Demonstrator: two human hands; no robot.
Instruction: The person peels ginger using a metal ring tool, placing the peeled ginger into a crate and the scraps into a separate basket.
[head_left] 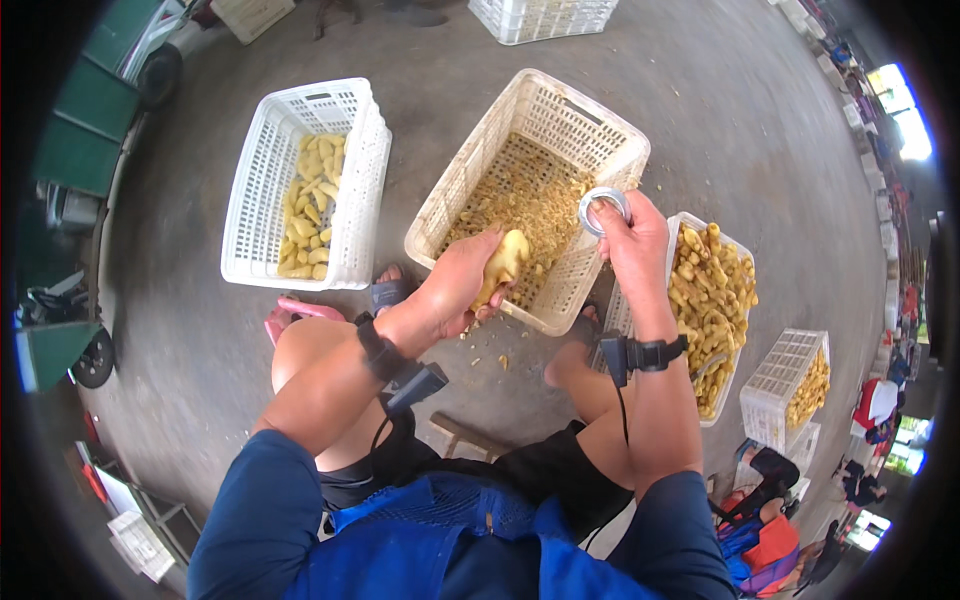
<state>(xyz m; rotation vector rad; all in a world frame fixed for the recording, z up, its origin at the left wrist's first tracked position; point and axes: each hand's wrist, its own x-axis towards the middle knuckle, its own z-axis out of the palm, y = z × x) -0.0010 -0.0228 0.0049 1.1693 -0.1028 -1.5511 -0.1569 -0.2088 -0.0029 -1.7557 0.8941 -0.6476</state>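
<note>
Left hand (462,285): grip clamped on a pale yellow ginger piece (503,262), held over the near rim of the tilted cream crate (610,135) at centre. Right hand (632,240): grip clamped on a round metal ring tool (603,208), at two o'clock from the ginger piece, well apart from it. Cream crate: holds a layer of peel scraps (515,195). White crate (262,170), at ten o'clock: peeled yellow pieces inside. Third crate (742,250), at three o'clock: unpeeled brownish ginger (712,290). Concrete floor (720,120): loose scraps by the feet. Both wrists carry black strapped bands.
</note>
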